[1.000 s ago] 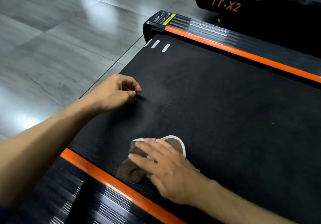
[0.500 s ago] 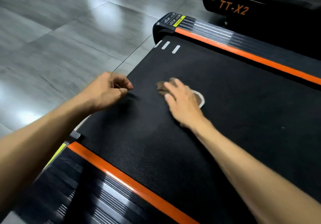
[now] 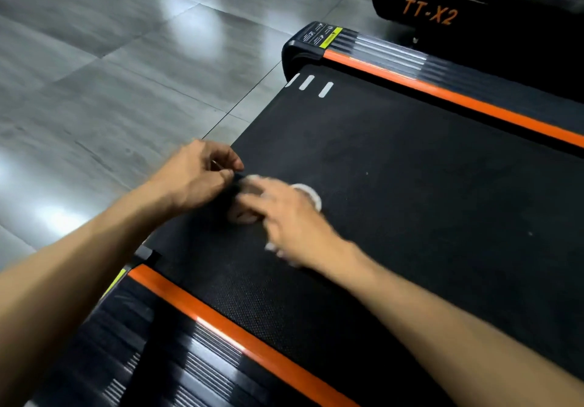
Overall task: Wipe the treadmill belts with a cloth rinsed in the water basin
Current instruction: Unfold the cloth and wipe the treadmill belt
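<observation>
The right hand (image 3: 289,217), blurred, presses the cloth (image 3: 308,195) on the treadmill belt (image 3: 410,185) with fingers apparently straight. The left hand (image 3: 197,174) pinches the belt's edge, fingers curled.

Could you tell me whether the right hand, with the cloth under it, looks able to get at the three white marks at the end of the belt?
Probably yes. The right hand presses the cloth on the belt, and only bare belt lies between it and the white marks. The left hand sits off to the side, out of that path.
</observation>
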`<state>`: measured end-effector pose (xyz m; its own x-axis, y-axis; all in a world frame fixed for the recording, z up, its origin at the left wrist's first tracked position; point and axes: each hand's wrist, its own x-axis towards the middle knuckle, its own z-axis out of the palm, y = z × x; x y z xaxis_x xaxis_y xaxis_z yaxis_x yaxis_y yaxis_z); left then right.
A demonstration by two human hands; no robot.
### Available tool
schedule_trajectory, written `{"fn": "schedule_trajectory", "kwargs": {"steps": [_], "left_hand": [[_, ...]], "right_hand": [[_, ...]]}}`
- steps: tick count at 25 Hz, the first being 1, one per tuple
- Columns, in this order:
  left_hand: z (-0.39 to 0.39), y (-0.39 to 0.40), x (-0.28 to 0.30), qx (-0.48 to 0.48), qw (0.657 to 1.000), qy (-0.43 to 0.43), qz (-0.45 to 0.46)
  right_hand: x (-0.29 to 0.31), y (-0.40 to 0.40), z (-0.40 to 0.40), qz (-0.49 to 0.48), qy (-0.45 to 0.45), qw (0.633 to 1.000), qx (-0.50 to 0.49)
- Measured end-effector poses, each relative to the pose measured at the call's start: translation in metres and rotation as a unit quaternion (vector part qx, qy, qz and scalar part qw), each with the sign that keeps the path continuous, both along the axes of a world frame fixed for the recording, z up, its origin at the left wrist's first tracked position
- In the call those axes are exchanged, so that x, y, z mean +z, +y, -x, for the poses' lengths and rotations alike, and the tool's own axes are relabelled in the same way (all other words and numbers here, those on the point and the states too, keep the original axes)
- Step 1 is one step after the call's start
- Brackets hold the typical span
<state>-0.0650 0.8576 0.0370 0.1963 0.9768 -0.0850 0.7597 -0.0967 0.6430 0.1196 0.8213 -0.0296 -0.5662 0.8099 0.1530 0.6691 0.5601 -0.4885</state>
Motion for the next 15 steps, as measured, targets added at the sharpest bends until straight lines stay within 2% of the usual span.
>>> {"fn": "schedule_trajectory", "kwargs": {"steps": [2, 4, 6, 7, 9, 11, 13, 15], "left_hand": [[-0.005, -0.003, 0.001, -0.014, 1.000, 0.006, 0.000], [-0.007, -0.006, -0.001, -0.021, 1.000, -0.003, 0.001], [-0.010, -0.008, -0.005, -0.023, 1.000, -0.005, 0.007], [-0.011, -0.008, -0.006, -0.024, 1.000, 0.001, 0.007], [-0.012, -0.005, -0.009, -0.014, 1.000, 0.017, -0.006], [-0.014, -0.003, -0.009, -0.006, 0.999, 0.030, -0.019], [-0.020, -0.002, -0.007, -0.017, 0.999, 0.038, -0.025], [-0.028, 0.001, -0.009, -0.030, 0.998, 0.050, -0.028]], "right_hand": [[0.005, 0.045, -0.041, -0.028, 0.018, 0.989, -0.146], [0.006, 0.085, -0.081, -0.045, 0.020, 0.958, -0.283], [0.002, 0.104, -0.095, -0.036, -0.002, 0.934, -0.356], [0.000, 0.106, -0.089, -0.038, -0.011, 0.934, -0.355], [0.001, 0.090, -0.062, -0.042, -0.025, 0.958, -0.284], [0.002, 0.049, -0.031, -0.049, -0.042, 0.983, -0.173], [0.000, -0.013, -0.007, -0.047, -0.015, 0.997, -0.067], [-0.002, -0.072, -0.004, 0.005, 0.011, 0.998, 0.057]]}}
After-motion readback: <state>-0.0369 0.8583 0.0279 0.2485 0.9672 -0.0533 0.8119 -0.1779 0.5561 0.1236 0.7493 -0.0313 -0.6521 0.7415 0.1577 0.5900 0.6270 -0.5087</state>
